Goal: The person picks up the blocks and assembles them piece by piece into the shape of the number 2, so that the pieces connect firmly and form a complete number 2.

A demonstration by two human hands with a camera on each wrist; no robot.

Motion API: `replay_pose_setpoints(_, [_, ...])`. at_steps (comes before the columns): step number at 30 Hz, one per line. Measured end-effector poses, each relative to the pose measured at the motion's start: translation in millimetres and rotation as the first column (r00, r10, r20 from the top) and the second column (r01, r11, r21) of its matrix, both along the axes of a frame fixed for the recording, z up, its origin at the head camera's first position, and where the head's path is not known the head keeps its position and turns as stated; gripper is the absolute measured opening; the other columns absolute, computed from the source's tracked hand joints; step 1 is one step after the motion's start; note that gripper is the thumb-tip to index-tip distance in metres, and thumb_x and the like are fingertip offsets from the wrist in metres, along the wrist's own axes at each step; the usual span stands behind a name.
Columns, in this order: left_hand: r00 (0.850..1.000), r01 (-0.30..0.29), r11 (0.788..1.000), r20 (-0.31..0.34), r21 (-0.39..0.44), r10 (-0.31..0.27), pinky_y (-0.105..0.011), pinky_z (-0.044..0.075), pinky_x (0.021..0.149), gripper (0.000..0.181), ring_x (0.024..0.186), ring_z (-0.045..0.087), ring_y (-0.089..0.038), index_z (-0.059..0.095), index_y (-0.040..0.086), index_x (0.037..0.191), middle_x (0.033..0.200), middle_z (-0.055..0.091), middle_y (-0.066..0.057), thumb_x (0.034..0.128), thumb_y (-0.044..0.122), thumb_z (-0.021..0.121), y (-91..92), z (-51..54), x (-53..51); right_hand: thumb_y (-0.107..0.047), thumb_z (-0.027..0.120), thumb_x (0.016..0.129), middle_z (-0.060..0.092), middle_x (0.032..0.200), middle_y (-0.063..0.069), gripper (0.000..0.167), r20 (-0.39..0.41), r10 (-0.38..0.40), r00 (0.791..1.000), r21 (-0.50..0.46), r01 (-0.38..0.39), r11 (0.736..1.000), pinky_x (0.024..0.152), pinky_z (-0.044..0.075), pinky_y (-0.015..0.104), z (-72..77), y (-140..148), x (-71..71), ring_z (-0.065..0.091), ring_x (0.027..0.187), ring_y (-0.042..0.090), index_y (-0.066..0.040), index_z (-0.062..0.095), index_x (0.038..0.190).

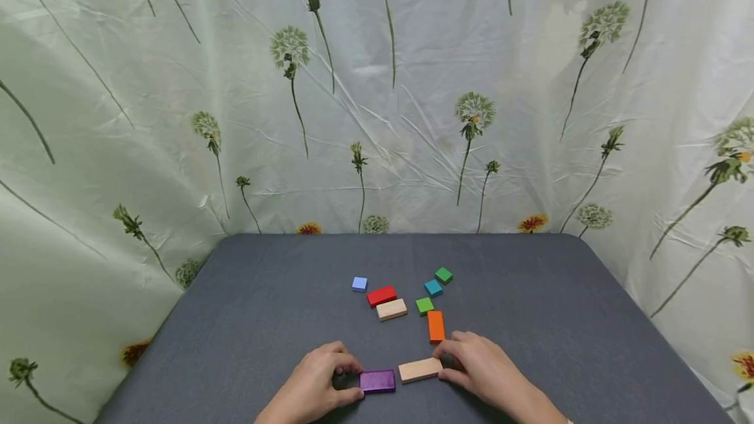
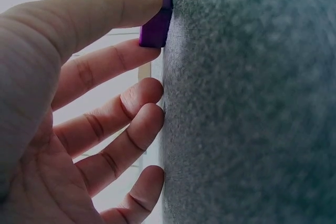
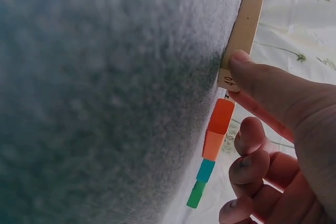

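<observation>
My left hand (image 1: 321, 378) pinches the left end of a purple block (image 1: 377, 381) between thumb and index finger, the block lying flat on the dark table. In the left wrist view the other fingers are loosely bent with their tips at the cloth. Just to the right, a plain wooden block (image 1: 420, 370) lies slightly tilted, a small gap from the purple one. Thumb and index finger of my right hand (image 1: 485, 371) pinch its right end. The right wrist view shows a marking like "40" on that wooden block's end (image 3: 228, 80).
Beyond the hands lie an orange block (image 1: 436, 327), a light green block (image 1: 424, 306), a teal block (image 1: 433, 288), a dark green block (image 1: 444, 275), a second wooden block (image 1: 391, 309), a red block (image 1: 381, 296) and a light blue block (image 1: 360, 284). A flowered curtain (image 1: 377, 116) surrounds the table (image 1: 265, 300).
</observation>
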State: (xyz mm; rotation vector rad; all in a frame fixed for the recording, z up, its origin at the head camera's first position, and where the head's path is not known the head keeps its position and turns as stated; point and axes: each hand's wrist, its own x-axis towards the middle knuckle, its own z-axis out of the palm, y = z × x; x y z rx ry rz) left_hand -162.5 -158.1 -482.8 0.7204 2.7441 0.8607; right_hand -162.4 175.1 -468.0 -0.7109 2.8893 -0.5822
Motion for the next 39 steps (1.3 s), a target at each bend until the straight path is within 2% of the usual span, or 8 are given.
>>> replay_pose_setpoints(9, [1.0, -0.001, 1.0, 0.008, -0.011, 0.001, -0.025, 0.042, 0.072, 0.022, 0.082, 0.05, 0.003, 0.081, 0.029, 0.1, 0.092, 0.059, 0.019, 0.0837, 0.039, 0.091, 2.1, -0.8, 1.4, -0.035, 0.087, 0.09, 0.047, 0.076, -0.013, 0.018, 0.03, -0.022, 0.999, -0.028, 0.023, 0.999, 0.057, 0.034, 0.024, -1.6, 5, 12.2, 0.041, 0.064, 0.001, -0.028, 0.076, 0.103])
replay_pose_setpoints(19, [1.0, 0.0, 1.0, 0.016, -0.012, 0.001, -0.025, 0.039, 0.073, 0.021, 0.083, 0.049, 0.002, 0.082, 0.031, 0.101, 0.094, 0.059, 0.02, 0.0838, 0.039, 0.091, 6.9, 0.0, 4.0, -0.035, 0.088, 0.089, 0.047, 0.075, -0.012, 0.019, 0.097, -0.028, 0.995, -0.07, 0.035, 0.997, 0.059, 0.035, 0.023, -2.2, 9, 21.7, 0.041, 0.065, 0.0, -0.026, 0.075, 0.101])
replay_pose_setpoints(28, [0.999, 0.001, 1.0, 0.046, -0.008, -0.001, -0.025, 0.04, 0.073, 0.022, 0.085, 0.05, 0.002, 0.082, 0.03, 0.101, 0.095, 0.06, 0.019, 0.084, 0.039, 0.091, 10.2, 2.4, 4.9, -0.034, 0.088, 0.089, 0.049, 0.075, -0.013, 0.02, 0.139, -0.03, 0.99, -0.064, 0.039, 0.997, 0.059, 0.038, 0.023, -2.5, 6, 26.6, 0.044, 0.065, 0.001, -0.024, 0.076, 0.102])
replay_pose_setpoints(39, [0.999, 0.028, 1.0, 0.038, 0.012, -0.028, -0.026, 0.038, 0.075, 0.021, 0.085, 0.049, 0.003, 0.082, 0.031, 0.101, 0.093, 0.06, 0.02, 0.0832, 0.037, 0.092, 12.6, 1.8, 7.2, -0.032, 0.088, 0.089, 0.049, 0.075, -0.013, 0.02, 0.162, -0.047, 0.986, -0.061, 0.057, 0.997, 0.059, 0.037, 0.024, -4.1, 4, 31.5, 0.044, 0.065, 0.001, -0.025, 0.076, 0.104])
